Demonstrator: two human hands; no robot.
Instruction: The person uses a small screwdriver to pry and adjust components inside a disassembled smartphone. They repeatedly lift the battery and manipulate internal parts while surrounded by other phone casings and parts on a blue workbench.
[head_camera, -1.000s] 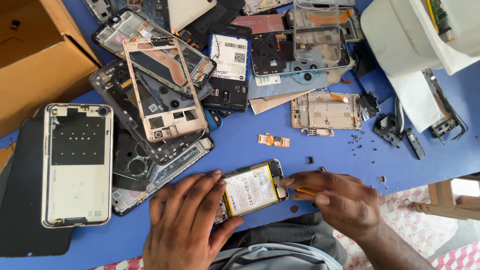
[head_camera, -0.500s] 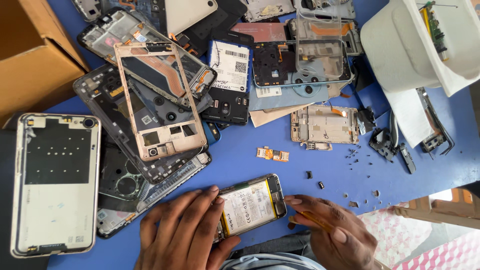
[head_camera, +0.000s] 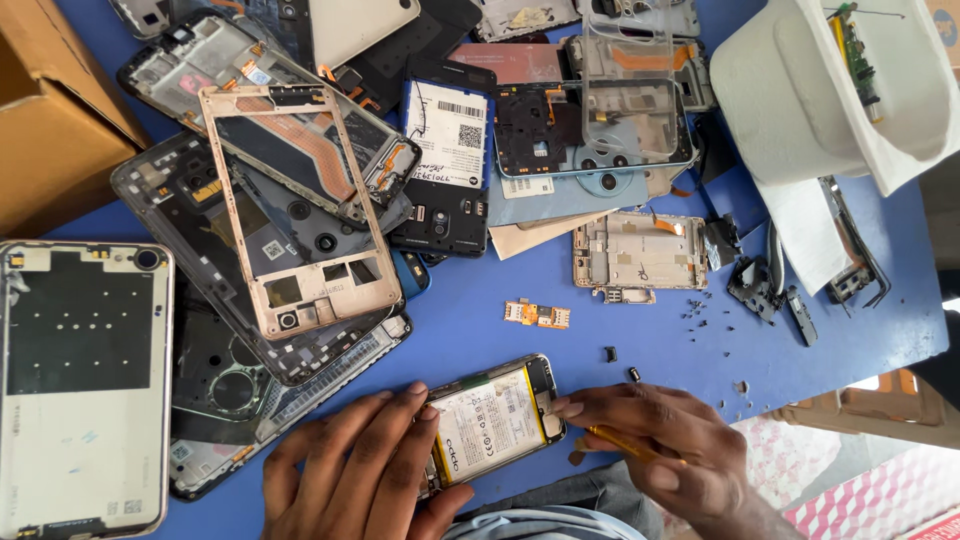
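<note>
An opened phone (head_camera: 492, 420) with its white battery showing lies at the near edge of the blue table (head_camera: 640, 340). My left hand (head_camera: 365, 480) rests flat on the phone's left part and pins it down. My right hand (head_camera: 665, 450) grips a thin yellow-handled tool (head_camera: 615, 440) whose tip meets the phone's right end. Several tiny dark screws (head_camera: 700, 318) are scattered just beyond my right hand, near a small orange circuit piece (head_camera: 537, 314).
A heap of phone frames and back covers (head_camera: 290, 220) fills the left and far side. A large silver back panel (head_camera: 80, 385) lies at far left, a cardboard box (head_camera: 50, 110) behind it, a white container (head_camera: 830, 90) at top right.
The view has shifted, so everything sits lower and further left in frame. My right hand has dropped a little toward the phone's right end; my left hand still presses on the phone.
</note>
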